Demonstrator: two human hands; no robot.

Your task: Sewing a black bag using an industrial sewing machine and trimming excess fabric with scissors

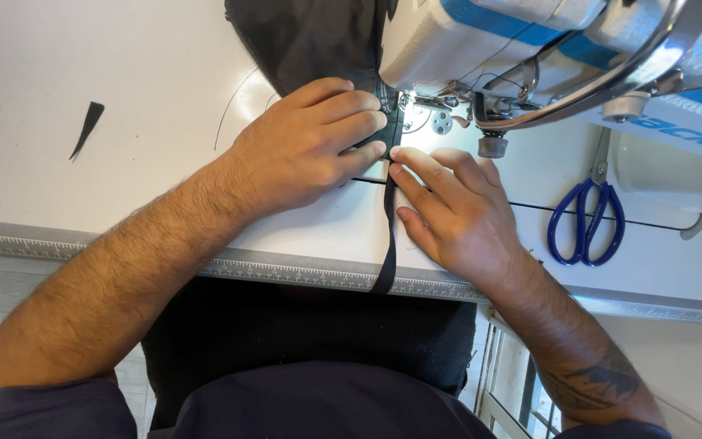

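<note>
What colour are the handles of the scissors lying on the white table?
Blue, seen in the head view: the metal scissors.

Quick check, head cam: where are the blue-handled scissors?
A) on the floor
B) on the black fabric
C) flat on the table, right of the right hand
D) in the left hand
C: the blue-handled scissors lie flat on the white table, right of the right hand and apart from it; both hands rest on the black strap by the sewing machine.

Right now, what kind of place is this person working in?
Probably a sewing workshop. A white and blue sewing machine sits on a white table, both hands, left hand and right hand, guide a black strap toward the needle, and blue-handled scissors lie nearby.
</note>
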